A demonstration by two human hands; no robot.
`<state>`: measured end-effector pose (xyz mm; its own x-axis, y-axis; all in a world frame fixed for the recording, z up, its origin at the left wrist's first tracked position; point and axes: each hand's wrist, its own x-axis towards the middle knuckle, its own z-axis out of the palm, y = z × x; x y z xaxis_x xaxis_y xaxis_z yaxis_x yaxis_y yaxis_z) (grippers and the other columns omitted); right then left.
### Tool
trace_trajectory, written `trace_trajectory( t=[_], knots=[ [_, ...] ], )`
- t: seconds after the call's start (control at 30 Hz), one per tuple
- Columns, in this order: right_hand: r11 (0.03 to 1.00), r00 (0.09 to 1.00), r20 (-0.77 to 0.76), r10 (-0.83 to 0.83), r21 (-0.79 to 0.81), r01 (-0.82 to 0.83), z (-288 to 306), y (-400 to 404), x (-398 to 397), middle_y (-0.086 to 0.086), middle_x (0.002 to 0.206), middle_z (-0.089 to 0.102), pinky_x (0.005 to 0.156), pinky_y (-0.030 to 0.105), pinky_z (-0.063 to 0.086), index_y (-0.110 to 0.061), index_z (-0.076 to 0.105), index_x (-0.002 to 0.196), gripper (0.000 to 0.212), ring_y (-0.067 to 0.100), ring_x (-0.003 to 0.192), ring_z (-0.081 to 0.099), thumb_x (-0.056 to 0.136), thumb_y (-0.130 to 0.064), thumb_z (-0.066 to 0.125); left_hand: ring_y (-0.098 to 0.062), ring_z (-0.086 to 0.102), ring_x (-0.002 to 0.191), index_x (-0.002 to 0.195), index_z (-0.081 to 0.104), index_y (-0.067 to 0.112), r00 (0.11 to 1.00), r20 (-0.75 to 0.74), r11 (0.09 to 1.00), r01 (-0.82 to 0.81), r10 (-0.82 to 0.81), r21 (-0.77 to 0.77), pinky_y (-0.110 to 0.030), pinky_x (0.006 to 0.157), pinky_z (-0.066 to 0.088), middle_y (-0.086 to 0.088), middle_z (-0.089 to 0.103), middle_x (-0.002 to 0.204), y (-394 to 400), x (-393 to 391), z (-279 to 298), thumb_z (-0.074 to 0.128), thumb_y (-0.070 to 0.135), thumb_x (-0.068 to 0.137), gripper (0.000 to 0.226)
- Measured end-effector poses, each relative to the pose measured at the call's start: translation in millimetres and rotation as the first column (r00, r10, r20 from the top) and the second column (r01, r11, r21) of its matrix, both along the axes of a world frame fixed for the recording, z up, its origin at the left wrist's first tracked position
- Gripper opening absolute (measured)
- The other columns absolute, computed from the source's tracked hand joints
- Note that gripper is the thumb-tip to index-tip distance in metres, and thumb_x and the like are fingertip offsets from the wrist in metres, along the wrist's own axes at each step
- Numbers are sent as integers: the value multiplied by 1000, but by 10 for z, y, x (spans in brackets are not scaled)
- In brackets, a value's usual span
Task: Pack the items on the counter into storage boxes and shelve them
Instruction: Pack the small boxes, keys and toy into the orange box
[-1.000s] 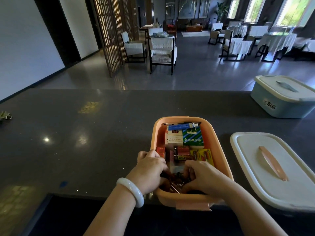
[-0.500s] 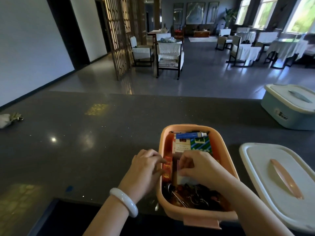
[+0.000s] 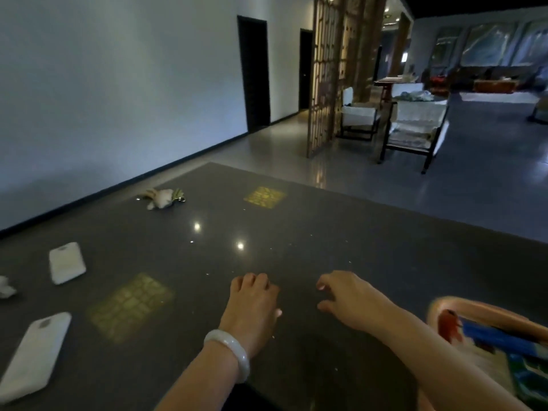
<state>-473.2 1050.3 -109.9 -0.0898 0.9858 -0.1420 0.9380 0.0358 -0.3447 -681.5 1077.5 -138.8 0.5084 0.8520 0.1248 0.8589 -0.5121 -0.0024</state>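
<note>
Change: both hands have left the orange plastic storage box [image 3: 486,314], now right of the right hand [image 3: 345,296].
Hands: left hand [image 3: 252,304] and right hand loosely curled, empty, above the dark tabletop [image 3: 326,232].
Next item: flat white slab [image 3: 66,262], far left of the left hand; likely stiff, smooth; grip its long edges.

The orange box [image 3: 489,314] is blurry and cut off by the right edge, so only part of it shows. The things inside it are smeared blue, green and red shapes. The long white thing [image 3: 32,355] runs off the left edge. A crumpled white bit [image 3: 5,287] is cut off there too. The little toy [image 3: 162,197] far back is too small to make out.
</note>
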Motion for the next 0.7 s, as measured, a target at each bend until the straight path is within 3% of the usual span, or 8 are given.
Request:
trace_trajectory(
  t=[0.2, 0.43, 0.7],
  knots=[
    [989, 995, -3, 101, -111, -100, -299, 1018, -776, 1, 146, 38, 109, 35, 33, -21, 36, 145, 59, 20, 134, 34, 94, -43, 55, -28, 34, 131, 134, 44, 22, 976, -114, 972, -198, 184, -128, -46, 112, 25, -5, 37, 140, 774, -714, -331, 47, 44, 96, 44],
    [986, 993, -18, 119, -114, -121, -795, 2003, -1615, 1, 145, 36, 110, 34, 32, -19, 36, 144, 57, 20, 133, 33, 95, -44, 51, -27, 28, 137, 146, 31, 22, 939, -43, 898, -339, 341, -281, -44, 114, 23, -3, 29, 148, 1561, -1545, -774, 47, 44, 96, 56],
    [992, 995, -11, 99, -77, -100, -1101, 2978, -2286, 2, 145, 35, 111, 33, 31, -15, 34, 144, 56, 21, 133, 32, 97, -43, 47, -28, 27, 137, 145, 27, 19, 876, -25, 842, -469, 481, -265, -41, 111, 25, -6, 27, 148, 2698, -2185, -903, 44, 43, 98, 56]
  ],
)
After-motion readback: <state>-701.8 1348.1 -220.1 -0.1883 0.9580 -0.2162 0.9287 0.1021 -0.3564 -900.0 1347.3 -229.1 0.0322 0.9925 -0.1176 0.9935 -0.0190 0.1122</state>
